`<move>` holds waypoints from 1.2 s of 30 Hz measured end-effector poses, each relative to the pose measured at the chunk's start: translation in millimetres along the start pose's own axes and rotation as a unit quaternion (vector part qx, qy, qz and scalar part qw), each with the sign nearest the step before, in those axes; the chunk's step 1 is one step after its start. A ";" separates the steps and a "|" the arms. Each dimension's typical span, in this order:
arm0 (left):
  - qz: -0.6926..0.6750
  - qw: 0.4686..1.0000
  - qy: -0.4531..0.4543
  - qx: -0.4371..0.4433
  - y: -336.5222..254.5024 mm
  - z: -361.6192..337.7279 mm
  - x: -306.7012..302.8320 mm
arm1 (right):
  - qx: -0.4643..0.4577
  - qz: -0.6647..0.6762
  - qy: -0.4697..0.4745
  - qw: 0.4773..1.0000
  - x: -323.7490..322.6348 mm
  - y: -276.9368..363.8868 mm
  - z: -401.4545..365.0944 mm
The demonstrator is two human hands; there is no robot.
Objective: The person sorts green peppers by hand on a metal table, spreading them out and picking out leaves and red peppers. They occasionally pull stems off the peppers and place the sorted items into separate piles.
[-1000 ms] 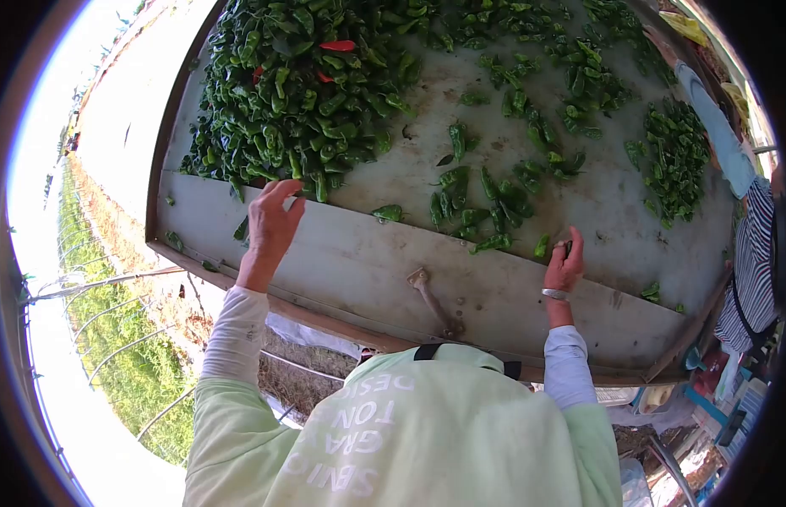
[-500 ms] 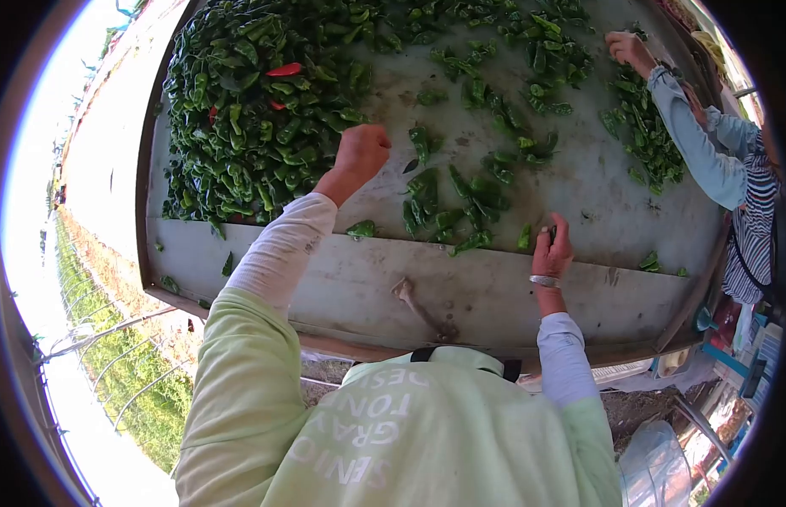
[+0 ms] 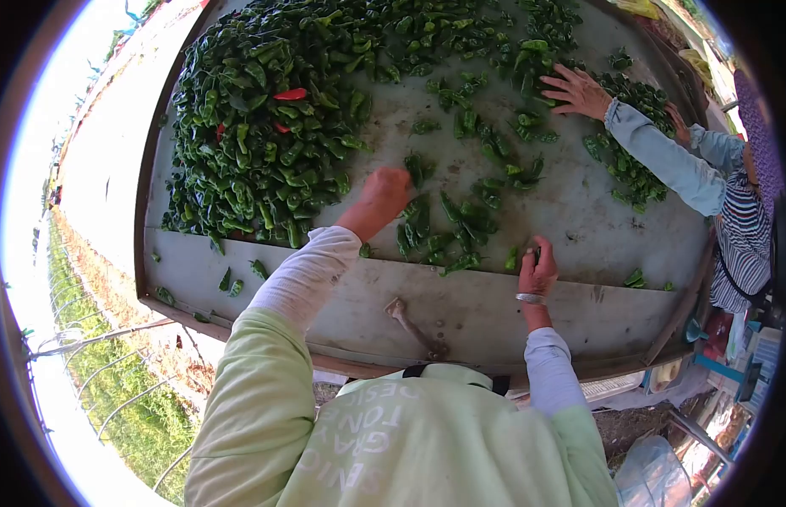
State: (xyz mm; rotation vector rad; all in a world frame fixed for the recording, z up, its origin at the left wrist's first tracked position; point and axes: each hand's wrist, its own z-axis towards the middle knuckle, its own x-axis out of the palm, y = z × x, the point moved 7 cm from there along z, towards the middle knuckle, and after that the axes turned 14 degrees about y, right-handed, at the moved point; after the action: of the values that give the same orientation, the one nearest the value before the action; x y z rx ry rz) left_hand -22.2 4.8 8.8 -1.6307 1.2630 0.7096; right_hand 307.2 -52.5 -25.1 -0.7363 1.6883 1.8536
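My left hand is closed, its fingers beside a small cluster of green peppers in the middle of the metal table. Whatever its fingertips hold is hidden. Curled fingers of my right hand surround a dark green pepper, only partly visible, near the table's front seam. Just left of that hand lies a single green pepper. Between my two hands is a loose group of green peppers. A large heap of green peppers covers the left side, with a red pepper on top.
Across the table at the right, a co-worker's spread hand rests over peppers, beside another pepper pile. A pale stick-like piece lies on the front ledge. Several stray peppers dot the left ledge. A wooden rim edges the table.
My left hand has moved right, from the big heap's edge to the middle cluster. More loose peppers lie on the left ledge. The co-worker's hand has moved left, fingers spread. The view shifted slightly.
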 end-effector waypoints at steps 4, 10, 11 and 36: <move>-0.353 0.934 -0.029 -0.054 61.7 -62.9 -12.5 | -0.008 0.016 0.004 1.000 -1.3 2.6 -1.2; -0.522 0.762 -0.234 -0.303 226.9 -338.7 -35.9 | -0.017 0.031 0.017 0.999 0.7 2.7 -3.0; -0.499 0.754 -0.263 -0.335 261.6 -396.9 -23.0 | -0.030 0.022 0.007 0.999 0.5 1.9 -1.6; 0.041 0.928 -0.302 -0.217 107.4 3.6 -123.5 | -0.024 0.018 0.020 0.999 3.2 -1.5 -1.2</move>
State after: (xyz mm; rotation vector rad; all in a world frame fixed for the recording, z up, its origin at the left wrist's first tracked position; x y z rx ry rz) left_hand -161.4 54.4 79.2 -1.5159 0.7533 1.4933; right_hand 306.0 -53.5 -28.5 -0.7721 1.6991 1.9214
